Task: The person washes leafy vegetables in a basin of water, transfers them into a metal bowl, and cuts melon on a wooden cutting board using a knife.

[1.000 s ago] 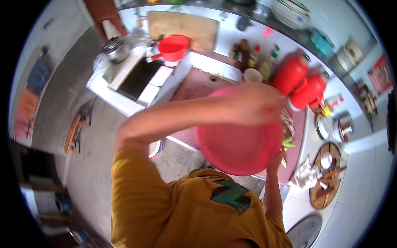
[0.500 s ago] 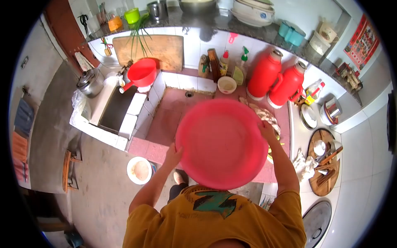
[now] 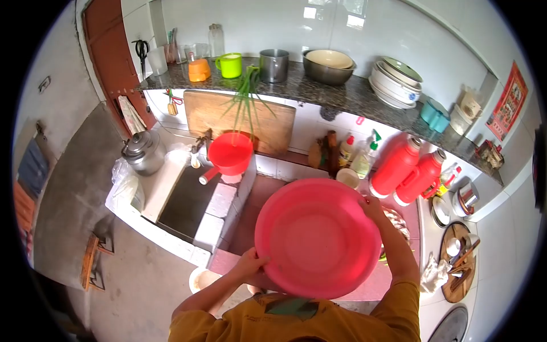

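A large pink plastic basin [image 3: 319, 242] is held up in front of my body, over the front of the pink-tiled sink [image 3: 250, 196]. My left hand [image 3: 250, 265] grips its lower left rim, and my right hand [image 3: 371, 208] is closed on the rim at the upper right. No contents show inside the basin. Part of the sink floor and some of the cloth [image 3: 396, 219] to the right are hidden by it. Near the basin's far edge stands a small cream bowl [image 3: 347, 178].
Two red thermos flasks [image 3: 396, 167] [image 3: 421, 176] stand behind right. A red ladle-like scoop [image 3: 231, 154] rests left, beside a water trough [image 3: 191, 202] and kettle [image 3: 143, 153]. A bucket [image 3: 203, 279] is on the floor. Pots and bowls line the granite shelf [image 3: 313, 85].
The view has tilted up and shifted left, so more of the shelf and wall shows. Both hands still hold the basin, which appears lower in view, and its blur is gone.
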Motion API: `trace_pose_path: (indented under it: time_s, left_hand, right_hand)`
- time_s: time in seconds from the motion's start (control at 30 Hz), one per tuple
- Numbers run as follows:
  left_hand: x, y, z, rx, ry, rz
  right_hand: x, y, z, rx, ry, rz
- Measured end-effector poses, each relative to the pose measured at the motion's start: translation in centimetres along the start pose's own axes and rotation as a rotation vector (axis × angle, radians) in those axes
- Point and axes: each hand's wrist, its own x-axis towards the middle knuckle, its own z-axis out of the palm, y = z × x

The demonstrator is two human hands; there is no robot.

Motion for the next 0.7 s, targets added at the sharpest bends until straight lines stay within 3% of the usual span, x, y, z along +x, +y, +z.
trace_pose_path:
  time_s: [0.2, 0.3, 0.4, 0.57, 0.7]
  left_hand:
    - [-0.4, 4.8, -6.3, 0.029, 0.021, 0.105]
    - [0.2, 5.8, -9.8, 0.188, 0.085, 0.099]
    - [1.2, 5.6, -11.7, 0.068, 0.086, 0.050]
    - [3.3, 3.2, -13.5, 0.152, 0.117, -0.080]
    - [5.0, 4.1, -12.0, 0.131, 0.123, -0.157]
  right_hand:
    - [3.2, -2.5, 9.9, 0.122, 0.012, 0.106]
    - [5.2, -4.7, 14.9, 0.084, 0.004, 0.116]
    - [7.4, -6.3, 19.2, 0.144, 0.009, 0.174]
    - [8.3, -4.9, 24.4, 0.162, -0.149, 0.335]
    - [7.3, -4.4, 25.6, 0.146, -0.137, 0.367]
